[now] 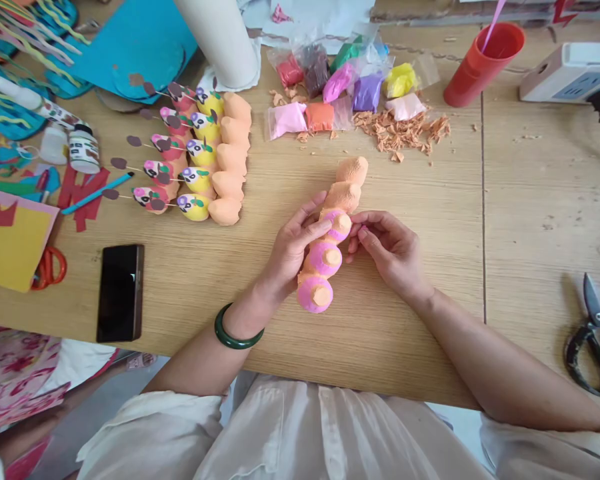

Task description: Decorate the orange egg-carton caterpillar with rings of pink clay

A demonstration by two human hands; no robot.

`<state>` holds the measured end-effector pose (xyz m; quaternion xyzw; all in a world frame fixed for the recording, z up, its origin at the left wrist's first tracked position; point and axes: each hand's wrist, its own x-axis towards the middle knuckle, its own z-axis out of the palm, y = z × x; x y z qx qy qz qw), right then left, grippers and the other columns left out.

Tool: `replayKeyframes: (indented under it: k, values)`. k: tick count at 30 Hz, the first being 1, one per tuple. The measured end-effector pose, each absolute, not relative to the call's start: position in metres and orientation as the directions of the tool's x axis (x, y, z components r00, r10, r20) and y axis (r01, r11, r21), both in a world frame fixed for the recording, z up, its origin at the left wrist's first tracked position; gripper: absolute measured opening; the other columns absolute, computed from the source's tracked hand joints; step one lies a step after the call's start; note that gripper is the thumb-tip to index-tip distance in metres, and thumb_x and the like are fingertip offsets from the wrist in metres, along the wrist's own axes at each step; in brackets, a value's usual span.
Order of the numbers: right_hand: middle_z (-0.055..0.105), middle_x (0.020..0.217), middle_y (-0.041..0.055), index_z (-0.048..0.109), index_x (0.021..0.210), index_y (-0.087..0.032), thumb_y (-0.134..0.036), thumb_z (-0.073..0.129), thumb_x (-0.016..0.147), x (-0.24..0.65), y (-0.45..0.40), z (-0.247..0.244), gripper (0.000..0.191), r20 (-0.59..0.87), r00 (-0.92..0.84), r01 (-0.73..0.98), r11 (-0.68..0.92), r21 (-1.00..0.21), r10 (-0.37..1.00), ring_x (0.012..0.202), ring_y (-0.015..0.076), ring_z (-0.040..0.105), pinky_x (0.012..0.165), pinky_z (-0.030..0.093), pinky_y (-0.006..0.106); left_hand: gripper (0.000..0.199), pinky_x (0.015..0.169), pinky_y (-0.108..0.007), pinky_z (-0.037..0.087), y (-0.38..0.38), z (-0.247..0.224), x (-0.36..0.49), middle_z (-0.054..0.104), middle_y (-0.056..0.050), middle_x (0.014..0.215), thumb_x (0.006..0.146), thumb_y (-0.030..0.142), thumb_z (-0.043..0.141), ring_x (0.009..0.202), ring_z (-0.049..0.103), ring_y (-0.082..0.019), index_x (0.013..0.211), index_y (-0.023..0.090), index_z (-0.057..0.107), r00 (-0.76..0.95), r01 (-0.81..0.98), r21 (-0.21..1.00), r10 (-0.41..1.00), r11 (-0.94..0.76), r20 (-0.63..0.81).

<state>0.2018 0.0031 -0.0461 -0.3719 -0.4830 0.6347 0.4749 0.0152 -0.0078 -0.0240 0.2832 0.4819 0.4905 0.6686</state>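
An orange egg-carton strip slants across the middle of the head view. Its three nearer cups are coated in pink clay around orange tips; the two farther cups are plain orange. My left hand grips the strip from its left side, with the thumb on the third cup. Just right of the strip, my right hand pinches a tiny piece of pink clay between thumb and fingertips, close to the third cup.
Decorated carton strips stand at the upper left, a phone nearer me. Clay packets, orange scraps and a red cup lie across the back. A power strip and pruning shears are at the right. Another person's patterned clothing shows lower left.
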Motion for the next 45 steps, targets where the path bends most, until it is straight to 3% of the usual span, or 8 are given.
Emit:
replayKeyframes:
  k: [6, 11, 14, 19, 24, 29, 32, 45]
  values:
    - [0.068, 0.089, 0.0002, 0.07, 0.113, -0.023, -0.042, 0.08, 0.099, 0.2, 0.005, -0.05, 0.026, 0.005, -0.261, -0.203, -0.049, -0.978, 0.965, 0.072, 0.0133, 0.068, 0.065, 0.069, 0.03, 0.039, 0.087, -0.033, 0.061, -0.003, -0.035, 0.011, 0.082, -0.001, 0.116, 0.085, 0.044, 0.09, 0.106, 0.078, -0.023, 0.121, 0.035, 0.078, 0.009, -0.301, 0.9, 0.944, 0.316, -0.329]
    - [0.068, 0.083, -0.0013, 0.069, 0.11, -0.022, -0.034, 0.077, 0.1, 0.197, 0.003, -0.05, 0.018, 0.056, -0.206, -0.172, 0.02, -0.985, 0.977, 0.068, 0.0126, 0.068, 0.064, 0.068, 0.029, 0.039, 0.099, -0.035, 0.062, -0.005, -0.031, 0.003, 0.086, -0.01, 0.122, 0.093, 0.048, 0.083, 0.111, 0.08, -0.025, 0.12, 0.02, 0.082, -0.01, 0.082, 0.987, 0.991, 0.136, -0.136]
    - [0.07, 0.084, -0.0009, 0.069, 0.108, -0.022, -0.029, 0.077, 0.099, 0.196, 0.004, -0.05, 0.015, 0.052, -0.207, -0.177, 0.014, -0.984, 0.977, 0.07, 0.0135, 0.071, 0.069, 0.071, 0.032, 0.045, 0.093, -0.035, 0.062, -0.008, -0.025, 0.001, 0.087, -0.011, 0.119, 0.099, 0.054, 0.074, 0.102, 0.08, -0.025, 0.126, 0.019, 0.083, -0.014, 0.301, 0.952, 0.999, 0.045, -0.043]
    - [0.074, 0.093, 0.0009, 0.069, 0.107, -0.023, -0.035, 0.083, 0.095, 0.197, 0.007, -0.053, 0.022, 0.005, -0.148, -0.27, -0.035, -0.962, 0.989, 0.075, 0.015, 0.077, 0.073, 0.073, 0.034, 0.034, 0.085, -0.034, 0.056, -0.009, -0.024, -0.002, 0.086, -0.01, 0.11, 0.104, 0.042, 0.065, 0.094, 0.075, -0.024, 0.117, 0.021, 0.089, 0.063, 0.618, 0.767, 0.984, -0.171, 0.169]
    - [0.077, 0.095, -0.0004, 0.073, 0.106, -0.023, -0.046, 0.088, 0.092, 0.201, 0.01, -0.051, 0.03, -0.027, -0.099, -0.339, -0.059, -0.939, 0.995, 0.062, 0.0098, 0.068, 0.06, 0.068, 0.028, 0.032, 0.065, -0.025, 0.053, -0.004, -0.027, -0.006, 0.081, -0.006, 0.101, 0.105, 0.042, 0.066, 0.077, 0.068, -0.014, 0.115, 0.02, 0.087, 0.055, 0.61, 0.744, 0.952, -0.271, 0.302]
    - [0.083, 0.11, 0.0015, 0.082, 0.103, -0.026, -0.036, 0.09, 0.09, 0.203, 0.008, -0.035, 0.019, -0.069, -0.131, -0.434, -0.12, -0.893, 0.989, 0.085, 0.0139, 0.079, 0.075, 0.072, 0.029, 0.022, 0.088, -0.029, 0.062, -0.008, -0.021, -0.001, 0.083, -0.004, 0.108, 0.108, 0.031, 0.067, 0.097, 0.075, -0.016, 0.122, 0.022, 0.082, 0.007, 0.591, 0.656, 0.817, -0.468, 0.577]
    - [0.085, 0.103, 0.0003, 0.081, 0.106, -0.027, -0.037, 0.091, 0.09, 0.202, 0.005, -0.028, 0.021, -0.103, -0.237, -0.462, -0.205, -0.863, 0.966, 0.083, 0.0149, 0.081, 0.074, 0.073, 0.03, 0.018, 0.098, -0.034, 0.062, -0.012, -0.019, 0.005, 0.082, -0.004, 0.108, 0.106, 0.03, 0.072, 0.103, 0.075, -0.018, 0.121, 0.024, 0.081, 0.071, 0.632, 0.526, 0.718, -0.57, 0.693]
    - [0.077, 0.071, -0.0029, 0.081, 0.094, -0.022, -0.05, 0.094, 0.087, 0.195, -0.004, -0.015, 0.032, -0.106, -0.3, -0.427, -0.233, -0.873, 0.948, 0.054, 0.0109, 0.068, 0.053, 0.062, 0.025, 0.018, 0.11, -0.04, 0.062, -0.014, -0.02, 0.01, 0.081, -0.003, 0.112, 0.104, 0.03, 0.076, 0.11, 0.074, -0.019, 0.122, 0.027, 0.08, 0.123, 0.564, 0.509, 0.676, -0.65, 0.726]
